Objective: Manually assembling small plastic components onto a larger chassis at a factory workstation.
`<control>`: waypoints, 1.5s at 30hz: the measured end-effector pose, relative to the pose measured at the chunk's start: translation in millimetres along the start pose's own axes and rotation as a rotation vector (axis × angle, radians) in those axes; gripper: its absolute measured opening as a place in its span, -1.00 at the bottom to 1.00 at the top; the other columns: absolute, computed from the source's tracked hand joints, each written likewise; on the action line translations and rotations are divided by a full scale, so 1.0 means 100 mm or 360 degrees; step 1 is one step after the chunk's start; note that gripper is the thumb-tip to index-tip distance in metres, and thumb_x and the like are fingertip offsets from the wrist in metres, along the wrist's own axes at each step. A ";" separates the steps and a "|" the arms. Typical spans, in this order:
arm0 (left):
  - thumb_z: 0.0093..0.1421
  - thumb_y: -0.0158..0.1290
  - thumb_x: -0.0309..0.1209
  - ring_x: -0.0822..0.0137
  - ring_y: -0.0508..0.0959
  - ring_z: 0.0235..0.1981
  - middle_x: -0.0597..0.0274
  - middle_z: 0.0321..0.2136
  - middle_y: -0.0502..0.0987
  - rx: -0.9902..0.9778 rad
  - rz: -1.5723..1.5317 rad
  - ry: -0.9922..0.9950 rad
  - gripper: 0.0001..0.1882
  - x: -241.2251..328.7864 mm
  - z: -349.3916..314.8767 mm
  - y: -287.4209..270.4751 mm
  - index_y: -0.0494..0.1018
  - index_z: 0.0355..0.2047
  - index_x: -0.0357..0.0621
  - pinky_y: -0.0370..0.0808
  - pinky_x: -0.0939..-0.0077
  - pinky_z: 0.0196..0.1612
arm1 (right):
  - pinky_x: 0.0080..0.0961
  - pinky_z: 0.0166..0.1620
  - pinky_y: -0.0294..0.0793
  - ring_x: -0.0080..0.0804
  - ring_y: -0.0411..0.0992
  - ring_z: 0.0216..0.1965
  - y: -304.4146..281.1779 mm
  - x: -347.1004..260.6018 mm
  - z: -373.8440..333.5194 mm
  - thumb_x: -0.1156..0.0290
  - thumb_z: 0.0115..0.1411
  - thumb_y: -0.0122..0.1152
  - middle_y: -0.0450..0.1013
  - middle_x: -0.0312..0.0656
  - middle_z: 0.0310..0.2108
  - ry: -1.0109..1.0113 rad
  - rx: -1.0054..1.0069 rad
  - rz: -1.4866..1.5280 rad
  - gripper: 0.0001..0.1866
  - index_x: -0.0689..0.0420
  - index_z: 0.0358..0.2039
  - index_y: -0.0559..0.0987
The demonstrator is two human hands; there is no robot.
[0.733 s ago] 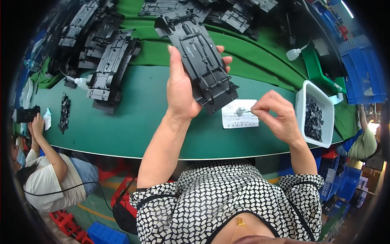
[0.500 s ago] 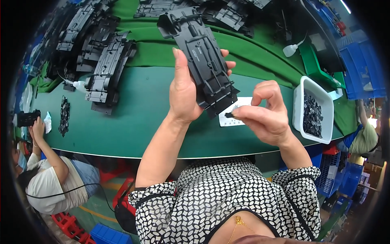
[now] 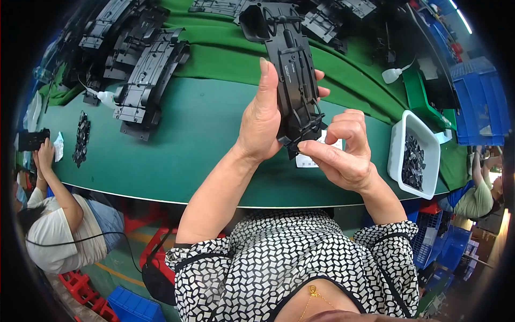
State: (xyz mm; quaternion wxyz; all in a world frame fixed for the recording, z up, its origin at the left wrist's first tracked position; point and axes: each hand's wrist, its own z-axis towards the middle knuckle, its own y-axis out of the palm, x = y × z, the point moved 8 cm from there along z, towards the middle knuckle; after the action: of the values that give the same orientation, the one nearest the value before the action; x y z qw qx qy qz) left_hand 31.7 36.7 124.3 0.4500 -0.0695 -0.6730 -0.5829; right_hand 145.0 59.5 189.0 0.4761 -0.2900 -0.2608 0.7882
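A long black moulded plastic chassis (image 3: 294,75), with rods and raised ribs along its face, is held up over the table. My left hand (image 3: 260,121) wraps round it from the left, thumb on the near side and fingertips showing past its right edge. At the chassis's lower end my right hand (image 3: 343,153) is closed in a pinch, thumb and forefinger touching that end. The small black plastic part in this pinch is mostly hidden by the fingers. Behind the right hand lies a white printed paper (image 3: 307,161), partly covered.
Several similar chassis (image 3: 147,80) are stacked at the left on green cloth (image 3: 214,56). A white bin (image 3: 396,153) of small black parts stands at the right, near a green bin (image 3: 416,91) and a dropper bottle (image 3: 391,75). A co-worker (image 3: 67,231) sits at the left.
My right hand has brought the small black part left against the chassis's lower end. The chassis has shifted right in view and stands more upright.
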 end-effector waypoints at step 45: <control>0.17 -0.35 0.36 0.29 0.41 -0.02 0.14 0.02 0.33 -0.0053 0.0703 0.0510 -0.13 0.22 -0.07 0.06 0.14 0.16 -0.17 0.40 0.43 -0.03 | -0.68 -0.47 0.26 -0.70 0.27 -0.55 0.28 0.36 -0.37 0.29 0.20 0.18 0.40 -0.39 -0.60 0.1595 -0.0327 0.1218 -0.75 0.26 -0.42 0.55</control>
State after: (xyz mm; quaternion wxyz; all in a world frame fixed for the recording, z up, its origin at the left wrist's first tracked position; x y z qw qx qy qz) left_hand 26.6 22.9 142.9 0.6657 -0.1289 -0.5521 -0.4852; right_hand 140.8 85.2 136.4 0.1949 -0.7401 0.0413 0.6423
